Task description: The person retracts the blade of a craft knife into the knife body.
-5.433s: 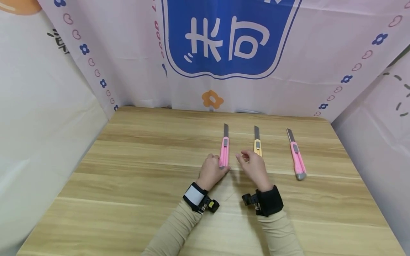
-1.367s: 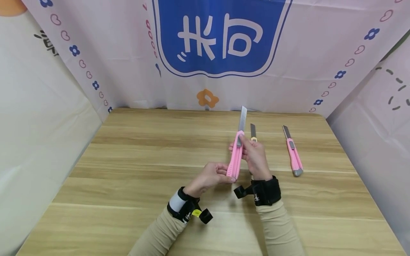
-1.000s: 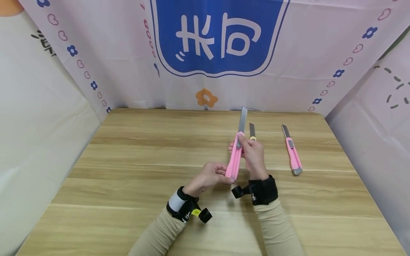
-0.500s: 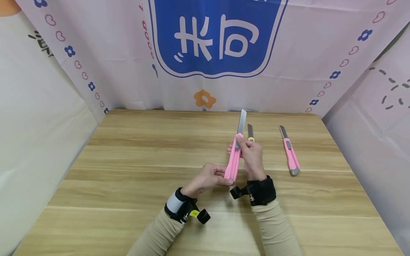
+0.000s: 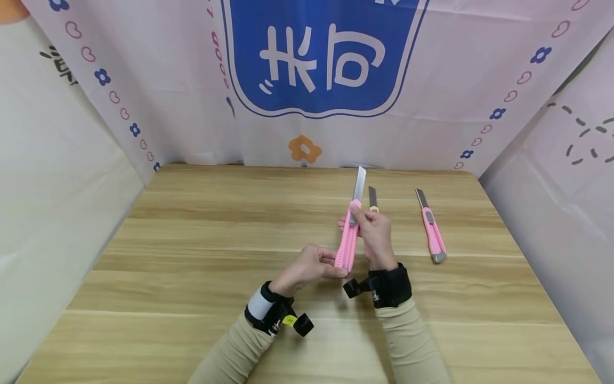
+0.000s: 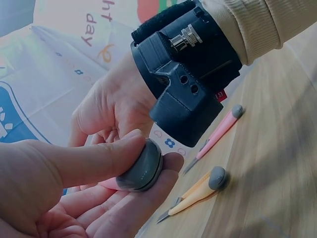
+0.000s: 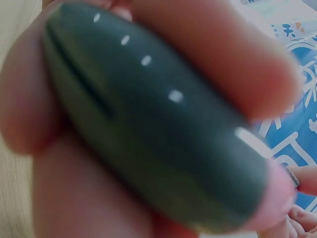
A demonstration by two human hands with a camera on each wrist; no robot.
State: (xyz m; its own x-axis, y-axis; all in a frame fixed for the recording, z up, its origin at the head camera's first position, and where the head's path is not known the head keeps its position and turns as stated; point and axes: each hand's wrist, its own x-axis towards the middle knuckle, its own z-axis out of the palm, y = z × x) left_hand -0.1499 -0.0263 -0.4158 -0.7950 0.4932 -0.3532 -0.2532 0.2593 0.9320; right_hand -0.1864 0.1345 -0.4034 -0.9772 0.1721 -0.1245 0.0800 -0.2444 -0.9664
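Note:
Both hands hold a pink box cutter [image 5: 346,246] up over the table, its grey blade extended and pointing away toward the back curtain. The left hand [image 5: 308,266] pinches the handle's rear end between thumb and fingers. In the left wrist view the thumb lies across the grey end cap [image 6: 142,171]; that cap fills much of the right wrist view. Farther up the handle, the right hand [image 5: 376,237] grips it with the thumb at the grey slider. A yellow box cutter [image 6: 197,191] lies on the table, mostly hidden behind the right hand in the head view.
To the right, a second pink box cutter [image 5: 433,236] lies on the wooden table [image 5: 192,240] with its blade out. A white printed curtain [image 5: 192,117] hangs along the table's back edge, and pale cloth flanks both sides.
Several seconds ago the pink box cutter lay on the table under the left hand. It was then lifted into both hands. Over the last second the grip stays the same.

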